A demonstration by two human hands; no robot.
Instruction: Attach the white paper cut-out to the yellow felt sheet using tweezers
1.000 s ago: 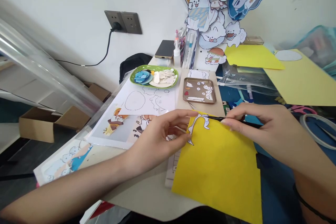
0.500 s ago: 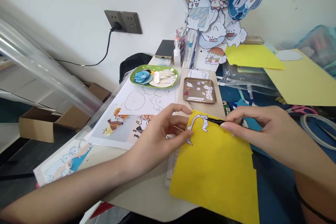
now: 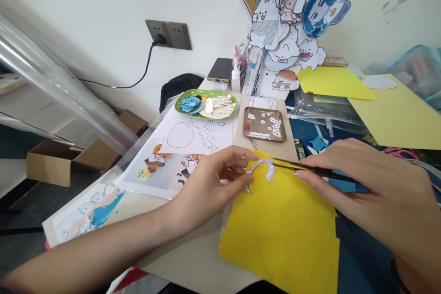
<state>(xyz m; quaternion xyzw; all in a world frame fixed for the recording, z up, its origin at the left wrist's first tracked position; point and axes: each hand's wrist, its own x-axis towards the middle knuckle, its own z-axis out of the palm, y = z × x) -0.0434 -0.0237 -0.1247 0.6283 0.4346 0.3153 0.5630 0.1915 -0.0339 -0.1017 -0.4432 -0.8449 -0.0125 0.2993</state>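
My left hand [image 3: 213, 179] pinches the upper left edge of a yellow sheet [image 3: 282, 229], thumb on top near a curved white paper cutout [image 3: 263, 162]. That cutout lies at the sheet's top, and its right end is blurred. In my right hand [image 3: 365, 183] is a pair of black tweezers [image 3: 319, 171], held between thumb and fingers. The tweezers point left, their thin tips at the cutout's right part. Whether the tips grip the paper or only touch it, I cannot tell.
Behind the sheet stands a brown tray [image 3: 263, 138] with small paper pieces. A green tray [image 3: 179, 112] holds blue and white pieces. A printed sheet [image 3: 156, 179] lies to the left. Pink-handled scissors [image 3: 403, 152] and yellow paper [image 3: 396, 115] are at the right.
My right hand has shifted right and nearer the camera, showing more of the tweezers. The cutout's right end has moved slightly. The whole view has shifted a little downward.
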